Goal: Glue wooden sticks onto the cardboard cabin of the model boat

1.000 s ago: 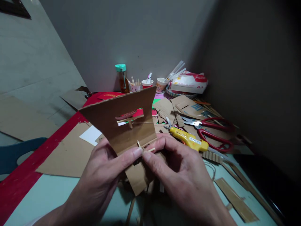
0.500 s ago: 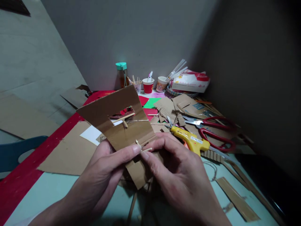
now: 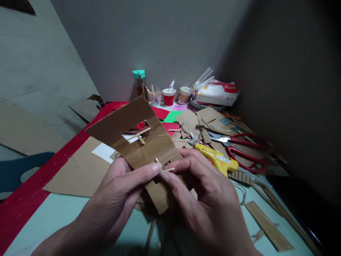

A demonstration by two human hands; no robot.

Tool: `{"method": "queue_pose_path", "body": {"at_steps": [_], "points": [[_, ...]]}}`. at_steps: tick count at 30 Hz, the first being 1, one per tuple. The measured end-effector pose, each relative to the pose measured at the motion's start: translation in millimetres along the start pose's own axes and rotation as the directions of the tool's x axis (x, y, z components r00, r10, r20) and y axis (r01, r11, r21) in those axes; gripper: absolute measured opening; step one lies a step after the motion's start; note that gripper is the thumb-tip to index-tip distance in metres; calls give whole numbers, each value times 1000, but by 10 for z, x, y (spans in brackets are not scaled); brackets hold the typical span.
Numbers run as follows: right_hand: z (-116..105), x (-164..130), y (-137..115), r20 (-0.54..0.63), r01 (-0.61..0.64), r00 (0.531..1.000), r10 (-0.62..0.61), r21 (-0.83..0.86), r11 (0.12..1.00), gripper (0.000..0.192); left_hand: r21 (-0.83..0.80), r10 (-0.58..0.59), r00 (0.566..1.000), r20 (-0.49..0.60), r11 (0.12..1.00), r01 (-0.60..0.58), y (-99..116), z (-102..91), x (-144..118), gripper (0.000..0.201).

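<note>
- My left hand (image 3: 119, 188) is closed on the lower left edge of a cardboard panel (image 3: 133, 137), thumb lying across its front, holding it up above the table (image 3: 53, 220).
- My right hand (image 3: 202, 192) pinches a small wooden stick (image 3: 166, 170) between thumb and forefinger; it pokes out at the panel's lower edge, right where my two thumbs nearly meet.
- A second short stick end (image 3: 157, 161) stands just above it, stuck into the cardboard.
- The panel tilts back and to the left, with a rectangular window cut in it; a thin skewer (image 3: 138, 134) crosses that opening, with a short peg touching it near the middle.
- A narrower cardboard flap (image 3: 158, 195) hangs below the panel between my hands.
- Just behind my right hand lies a yellow glue gun (image 3: 217, 160) on the table.
- Beside it, further right, are red-handled scissors (image 3: 245, 151), blades pointing left.
- A flat cardboard strip (image 3: 268, 225) lies near the right edge, apart from everything else.
- To the left, a large cardboard sheet (image 3: 77, 174) rests on the table with a white paper scrap (image 3: 103, 152) on it.
- Further back sit loose cardboard offcuts (image 3: 194, 122) and red and green paper.
- Against the wall stand a bottle with a teal cap (image 3: 139, 83), paper cups (image 3: 169, 96) holding sticks, and a white and red bag (image 3: 217, 93).
</note>
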State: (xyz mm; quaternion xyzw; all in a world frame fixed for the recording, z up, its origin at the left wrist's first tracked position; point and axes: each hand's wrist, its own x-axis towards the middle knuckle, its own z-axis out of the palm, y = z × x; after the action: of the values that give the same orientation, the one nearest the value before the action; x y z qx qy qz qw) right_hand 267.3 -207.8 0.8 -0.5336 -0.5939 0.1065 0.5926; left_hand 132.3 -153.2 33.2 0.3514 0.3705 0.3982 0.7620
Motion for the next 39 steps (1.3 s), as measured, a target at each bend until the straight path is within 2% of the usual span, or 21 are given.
{"method": "queue_pose_path", "body": {"at_steps": [6, 13, 19, 25, 29, 31, 35, 39], "points": [[-72, 57, -48, 10, -73, 997, 74, -14, 997, 16, 22, -9, 1000, -27, 1000, 10, 2, -2, -28, 17], [-107, 39, -33, 122, -76, 989, 78, -25, 997, 9, -13, -55, 997, -57, 998, 55, 6, -12, -35, 18], [-99, 12, -9, 78, -121, 990, 118, 40, 992, 21, -12, -26, 999, 18, 1000, 27, 4, 5, -12, 11], [-108, 38, -36, 180, -212, 966, 185, 144, 967, 13, 17, -38, 998, 59, 999, 37, 25, 31, -41, 10], [-92, 48, -53, 167, -150, 978, 124, 153, 977, 13, 96, 6, 998, 69, 995, -13, 32, 10, -57, 3], [-83, 39, -50, 119, -90, 990, 73, 152, 984, 15, 121, 14, 997, 74, 992, -23, 31, -10, -51, 8], [-86, 10, -31, 17, 46, 999, -46, 31, 998, 19, 106, 5, 991, 136, 994, -20, 17, -26, -20, 6], [-142, 13, -6, 1, 92, 996, -92, -109, 990, 20, 115, -21, 993, 116, 993, 8, 13, 8, -7, 6]]}}
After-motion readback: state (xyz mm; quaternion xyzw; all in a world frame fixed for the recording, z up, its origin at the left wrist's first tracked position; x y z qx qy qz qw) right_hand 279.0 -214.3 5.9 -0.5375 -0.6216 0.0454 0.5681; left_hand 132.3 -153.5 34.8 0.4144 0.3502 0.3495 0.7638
